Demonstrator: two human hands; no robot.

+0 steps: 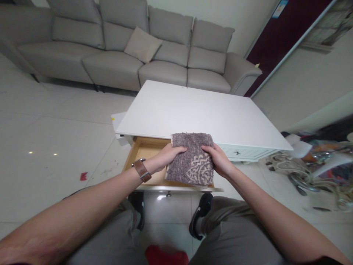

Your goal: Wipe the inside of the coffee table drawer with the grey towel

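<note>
A folded towel (187,165), greyish purple with a cream pattern at its lower right, is held up between both hands. My left hand (168,156) grips its left edge, thumb on top and fingers hidden beneath. On the right edge, my right hand (216,158) holds it the same way. Below the towel, a wooden drawer (146,143) stands pulled out of a white coffee table (193,110). The towel hides much of the drawer's right side. A brown watch strap (141,170) circles my left wrist.
A grey sofa (116,62) with a beige cushion (143,45) stands behind the table. Bags and other clutter (303,165) lie on the floor at right. A closed drawer front (237,152) is beside the open one. A red object (165,255) lies between my legs.
</note>
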